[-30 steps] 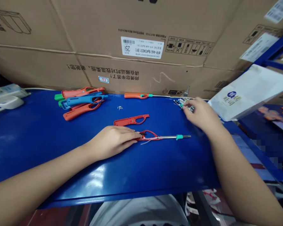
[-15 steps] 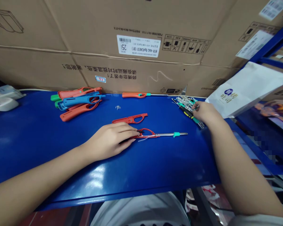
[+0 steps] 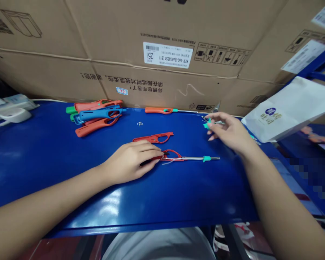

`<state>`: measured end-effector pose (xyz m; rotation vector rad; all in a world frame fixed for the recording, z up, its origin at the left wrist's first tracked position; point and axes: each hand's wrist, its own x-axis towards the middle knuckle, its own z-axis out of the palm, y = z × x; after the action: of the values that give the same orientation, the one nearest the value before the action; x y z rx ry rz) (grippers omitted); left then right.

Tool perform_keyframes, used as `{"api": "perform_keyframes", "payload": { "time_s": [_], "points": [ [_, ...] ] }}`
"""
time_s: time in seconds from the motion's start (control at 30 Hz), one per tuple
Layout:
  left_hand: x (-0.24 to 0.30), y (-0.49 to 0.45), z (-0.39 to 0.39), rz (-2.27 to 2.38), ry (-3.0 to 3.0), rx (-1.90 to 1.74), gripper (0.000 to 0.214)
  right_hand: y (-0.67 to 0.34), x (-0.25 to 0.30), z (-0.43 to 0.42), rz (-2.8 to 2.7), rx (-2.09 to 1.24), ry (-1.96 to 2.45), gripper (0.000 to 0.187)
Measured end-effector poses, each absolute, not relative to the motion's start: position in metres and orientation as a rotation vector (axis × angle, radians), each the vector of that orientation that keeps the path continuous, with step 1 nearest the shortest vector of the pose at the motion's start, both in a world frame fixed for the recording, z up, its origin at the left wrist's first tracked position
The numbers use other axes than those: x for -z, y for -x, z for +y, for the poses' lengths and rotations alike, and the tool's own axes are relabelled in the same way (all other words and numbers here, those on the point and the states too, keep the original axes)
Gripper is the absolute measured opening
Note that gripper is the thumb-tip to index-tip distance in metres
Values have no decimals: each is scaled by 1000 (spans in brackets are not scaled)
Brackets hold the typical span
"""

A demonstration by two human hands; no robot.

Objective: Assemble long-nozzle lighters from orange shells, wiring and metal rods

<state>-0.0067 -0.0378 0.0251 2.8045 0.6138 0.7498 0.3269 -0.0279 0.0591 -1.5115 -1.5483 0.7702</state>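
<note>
On the blue table, my left hand [image 3: 137, 159] is closed over the handle of an opened red lighter [image 3: 176, 157], hiding most of that handle half. Its metal tube points right, with a green collar [image 3: 206, 159] around it and a thin pale wire beside the handle. Just behind lies the other red handle half [image 3: 154, 138]. My right hand [image 3: 230, 131] is raised to the right, pinching a small green plastic piece [image 3: 207, 124] between thumb and fingers. Behind that hand, the pile of metal and green parts is mostly hidden.
Several red, blue and green lighter casings [image 3: 97, 115] are stacked at the back left. A whole orange lighter [image 3: 159, 110] lies by the cardboard box [image 3: 97, 54]. Tiny metal bits [image 3: 139, 124] sit mid-table. A white paper bag [image 3: 284, 108] stands at right, a white device [image 3: 16, 115] at left.
My right hand has lifted off the parts pile and moved left, now with a green plastic piece in its fingers. My left hand stays on the lighter. The view has shifted slightly.
</note>
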Motion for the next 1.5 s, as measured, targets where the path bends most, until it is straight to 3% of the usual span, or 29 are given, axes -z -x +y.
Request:
{"api": "perform_keyframes", "payload": {
  "time_s": [0.13, 0.3, 0.67, 1.5],
  "points": [
    [-22, 4, -39, 711, -2684, -845, 23, -277, -53, -49, -1495, -1107, 1191, 39],
    [-21, 0, -41, 759, -2532, -982, 22, -243, -43, -66, -1530, -1262, 1177, 40],
    [-21, -2, -47, 684, -2502, -965, 11, -242, -34, -71, -2052, -899, 1170, 11],
    [-18, 0, -40, 804, -2561, -785, 20, -269, -45, -61, -2475, -557, 1298, 9]
  ]
}}
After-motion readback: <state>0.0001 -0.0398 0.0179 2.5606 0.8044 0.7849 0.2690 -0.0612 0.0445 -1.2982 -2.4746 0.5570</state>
